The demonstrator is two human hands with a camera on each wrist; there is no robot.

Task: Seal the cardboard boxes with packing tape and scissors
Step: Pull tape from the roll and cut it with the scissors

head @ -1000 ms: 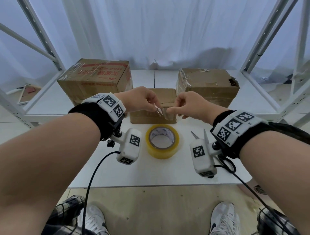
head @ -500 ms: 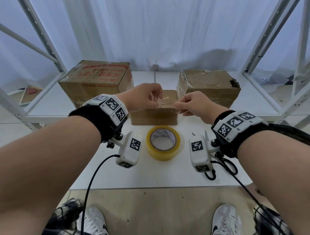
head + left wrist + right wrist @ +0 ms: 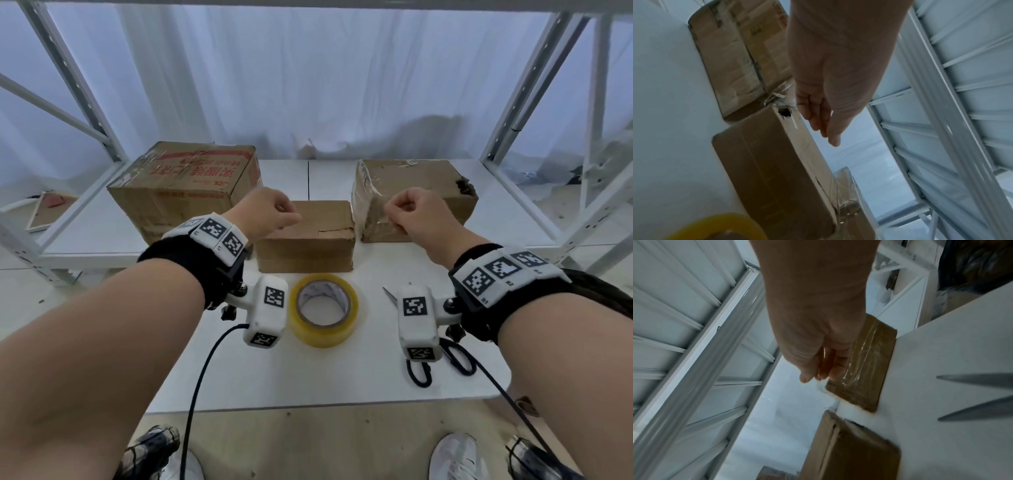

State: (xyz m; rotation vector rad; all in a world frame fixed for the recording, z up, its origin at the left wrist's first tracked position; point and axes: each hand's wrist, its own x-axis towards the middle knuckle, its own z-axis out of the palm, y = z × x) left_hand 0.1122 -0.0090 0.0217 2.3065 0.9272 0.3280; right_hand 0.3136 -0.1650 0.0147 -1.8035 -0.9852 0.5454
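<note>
A second ago both hands met over the small box (image 3: 310, 233) with a strip of clear tape pinched between them; since then they have drawn apart, the left hand (image 3: 263, 212) over the box's left end and the right hand (image 3: 416, 214) off in front of the right-hand box (image 3: 414, 192). From the head view both look loosely fisted, and the tape strip between them is too faint to make out. The wrist views tell more: the left wrist camera shows the left hand's fingers (image 3: 816, 113) hanging relaxed and holding nothing, above the small box's corner, while the right wrist camera shows the right hand's fingers (image 3: 835, 363) curled with a glint of clear film against them (whether they still pinch a strip I cannot tell). That same view shows shiny tape wrapped over the right-hand box, and the open scissors (image 3: 980, 395) with two blades lying on the table. The yellow tape roll (image 3: 323, 310) lies flat on the white table (image 3: 308, 380), just in front of the small box; the big printed box (image 3: 186, 186) stands at the back left.
</note>
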